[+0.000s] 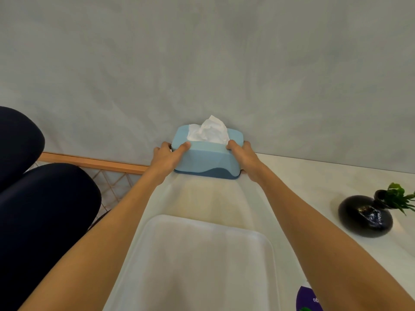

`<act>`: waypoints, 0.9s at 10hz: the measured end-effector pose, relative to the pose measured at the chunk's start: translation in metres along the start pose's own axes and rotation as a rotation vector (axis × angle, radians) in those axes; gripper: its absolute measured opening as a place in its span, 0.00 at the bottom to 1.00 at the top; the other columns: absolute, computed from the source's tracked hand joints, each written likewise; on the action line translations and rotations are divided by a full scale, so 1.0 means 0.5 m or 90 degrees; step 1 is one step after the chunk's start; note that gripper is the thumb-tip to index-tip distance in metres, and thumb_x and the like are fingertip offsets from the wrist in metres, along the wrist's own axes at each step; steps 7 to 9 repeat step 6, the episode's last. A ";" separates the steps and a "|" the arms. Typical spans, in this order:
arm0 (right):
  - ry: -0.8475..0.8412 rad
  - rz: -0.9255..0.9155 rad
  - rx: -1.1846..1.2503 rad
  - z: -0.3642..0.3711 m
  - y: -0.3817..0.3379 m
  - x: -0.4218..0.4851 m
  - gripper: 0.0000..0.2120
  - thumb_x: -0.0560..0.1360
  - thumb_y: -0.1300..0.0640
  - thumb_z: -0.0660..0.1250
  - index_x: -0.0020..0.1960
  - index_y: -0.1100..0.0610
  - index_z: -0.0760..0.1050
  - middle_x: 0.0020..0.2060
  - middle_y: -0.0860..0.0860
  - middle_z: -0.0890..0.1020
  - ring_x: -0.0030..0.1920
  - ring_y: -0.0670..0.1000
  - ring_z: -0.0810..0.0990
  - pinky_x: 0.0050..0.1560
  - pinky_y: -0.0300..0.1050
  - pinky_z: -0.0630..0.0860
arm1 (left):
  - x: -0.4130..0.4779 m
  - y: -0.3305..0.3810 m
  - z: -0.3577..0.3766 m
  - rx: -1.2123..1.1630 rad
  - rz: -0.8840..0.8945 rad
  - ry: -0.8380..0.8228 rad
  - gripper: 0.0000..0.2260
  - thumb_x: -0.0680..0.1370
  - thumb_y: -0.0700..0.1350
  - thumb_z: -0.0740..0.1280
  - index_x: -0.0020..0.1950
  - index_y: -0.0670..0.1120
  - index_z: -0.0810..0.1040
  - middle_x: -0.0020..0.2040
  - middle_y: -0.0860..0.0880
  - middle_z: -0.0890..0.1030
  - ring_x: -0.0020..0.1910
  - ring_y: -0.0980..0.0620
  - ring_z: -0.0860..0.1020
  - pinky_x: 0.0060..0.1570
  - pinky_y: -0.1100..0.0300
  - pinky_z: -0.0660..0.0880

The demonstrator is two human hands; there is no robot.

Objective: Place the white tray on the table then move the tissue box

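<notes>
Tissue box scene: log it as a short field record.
tissue box: blue tissue box, white tissue sticking out of its top, at the far table edge by the wall
left hand: left hand grips the box's left end
right hand: right hand grips its right end
white tray: white tray lies flat on the table, nearer the person
other: black vase with a green plant, at right

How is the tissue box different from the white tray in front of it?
The tissue box is blue and tall, the tray white, flat and wider. The box is gripped at both ends by the left hand and right hand; the tray lies untouched. Both sit on the white table.
</notes>
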State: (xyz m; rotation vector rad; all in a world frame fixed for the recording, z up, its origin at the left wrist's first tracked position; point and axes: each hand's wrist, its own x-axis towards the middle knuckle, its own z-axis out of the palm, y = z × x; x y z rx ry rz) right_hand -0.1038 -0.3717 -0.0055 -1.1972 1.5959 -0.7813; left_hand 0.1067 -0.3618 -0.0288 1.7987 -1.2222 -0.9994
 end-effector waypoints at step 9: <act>0.072 -0.057 -0.123 -0.080 -0.024 -0.132 0.36 0.77 0.41 0.57 0.77 0.58 0.49 0.75 0.60 0.61 0.73 0.62 0.62 0.69 0.56 0.64 | -0.128 0.047 -0.032 0.050 0.099 0.108 0.28 0.77 0.50 0.66 0.73 0.42 0.62 0.70 0.39 0.67 0.67 0.41 0.70 0.63 0.50 0.69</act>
